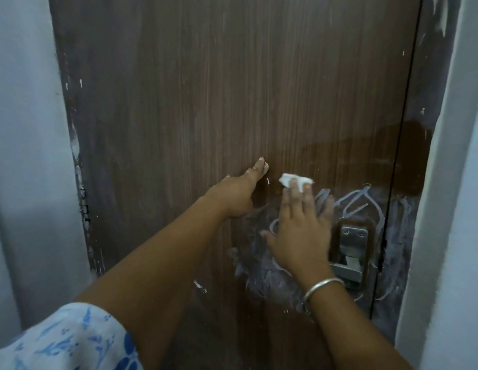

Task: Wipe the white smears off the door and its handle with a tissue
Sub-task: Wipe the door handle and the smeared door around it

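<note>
A brown wood-grain door [232, 89] fills the view. White smears [360, 206] cover its lower right part around the metal handle [351, 252]. My right hand [299, 228] lies flat against the door with straight fingers and presses a small white tissue [374, 180] under its fingertips, just above the smeared patch. My left hand [240, 193] rests flat on the door to the left of the tissue, fingers straight. The smears run on below my right wrist, which hides part of them.
A dark wiped patch [408, 145] shows above the handle near the door's right edge. The door frame [430, 76] on the right carries white streaks. Pale walls [26, 156] stand on both sides. Chipped paint marks the door's left edge [80, 182].
</note>
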Demonstrator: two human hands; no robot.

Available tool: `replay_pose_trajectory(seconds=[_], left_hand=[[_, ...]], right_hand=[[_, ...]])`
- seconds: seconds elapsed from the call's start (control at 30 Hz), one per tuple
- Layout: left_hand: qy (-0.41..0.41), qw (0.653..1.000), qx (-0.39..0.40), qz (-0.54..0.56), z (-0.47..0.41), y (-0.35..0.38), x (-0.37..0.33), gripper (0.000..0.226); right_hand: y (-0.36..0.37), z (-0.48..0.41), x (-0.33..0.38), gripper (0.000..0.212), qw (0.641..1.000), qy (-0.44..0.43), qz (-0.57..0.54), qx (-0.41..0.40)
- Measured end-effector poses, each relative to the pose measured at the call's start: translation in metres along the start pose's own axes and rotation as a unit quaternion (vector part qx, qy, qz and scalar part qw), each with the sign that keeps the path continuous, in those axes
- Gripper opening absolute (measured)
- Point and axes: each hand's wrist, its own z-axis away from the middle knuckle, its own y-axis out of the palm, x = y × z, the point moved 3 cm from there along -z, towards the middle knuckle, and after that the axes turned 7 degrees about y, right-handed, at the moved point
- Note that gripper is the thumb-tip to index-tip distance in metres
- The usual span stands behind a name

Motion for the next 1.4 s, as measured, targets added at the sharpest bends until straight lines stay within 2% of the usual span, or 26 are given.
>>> replay_pose_trajectory(seconds=[0.07,0.2,0.3,0.5,0.53,0.7,0.8,0.87,0.93,1.03,1.1,1.17,1.23,1.33,1.4], left_hand=[[0.005,1.0,-0.004,0.004,0.0,0.004,0.0,0.098],[0.011,1.0,-0.02,-0.012,0.001,0.008,-0.004,0.096],[0.026,0.998,-0.02,-0.055,0.003,0.008,-0.008,0.09],[0.024,0.994,-0.017,-0.106,0.001,0.011,-0.012,0.088],[0.022,0.994,-0.018,-0.108,0.002,0.011,-0.012,0.088],[0.008,0.986,-0.044,-0.16,0.003,0.016,-0.017,0.083],[-0.012,0.981,-0.057,-0.186,0.003,0.02,-0.02,0.08],[-0.019,0.981,-0.058,-0.185,0.002,0.021,-0.021,0.08],[-0.021,0.981,-0.059,-0.182,0.002,0.021,-0.021,0.079],[-0.024,0.98,-0.063,-0.186,0.0,0.024,-0.023,0.077],[-0.027,0.979,-0.065,-0.191,-0.001,0.025,-0.026,0.076],[-0.032,0.978,-0.062,-0.198,-0.002,0.025,-0.028,0.077],[-0.036,0.978,-0.055,-0.198,-0.002,0.024,-0.029,0.077],[-0.039,0.977,-0.048,-0.205,-0.002,0.021,-0.031,0.077],[-0.04,0.975,-0.046,-0.213,-0.002,0.022,-0.035,0.076]], right_hand=[[0.0,0.001,-0.01,0.1,0.999,0.02,-0.032,-0.009],[0.006,0.007,0.011,0.106,0.991,-0.106,-0.041,0.075],[0.008,0.009,0.016,0.102,0.987,-0.145,0.012,0.074],[0.0,0.017,-0.02,0.1,0.998,0.055,-0.042,0.003],[0.002,0.018,-0.019,0.102,0.997,0.053,-0.053,0.014],[0.008,0.015,-0.004,0.101,0.996,-0.064,-0.038,0.056],[0.005,0.014,-0.029,0.097,1.0,-0.003,-0.007,0.025],[0.002,0.016,-0.05,0.097,0.996,0.082,-0.029,-0.013],[0.002,0.017,-0.06,0.1,0.989,0.129,-0.068,-0.021],[0.005,0.014,-0.05,0.108,0.995,0.071,-0.072,0.022],[0.008,0.014,-0.045,0.107,0.998,-0.004,-0.05,0.04],[0.009,0.013,-0.054,0.102,0.999,-0.018,-0.024,0.027],[0.006,0.013,-0.073,0.097,0.998,0.055,-0.041,-0.002],[0.001,0.015,-0.101,0.096,0.972,0.202,-0.111,-0.038],[0.0,0.016,-0.102,0.102,0.969,0.209,-0.13,-0.025]])
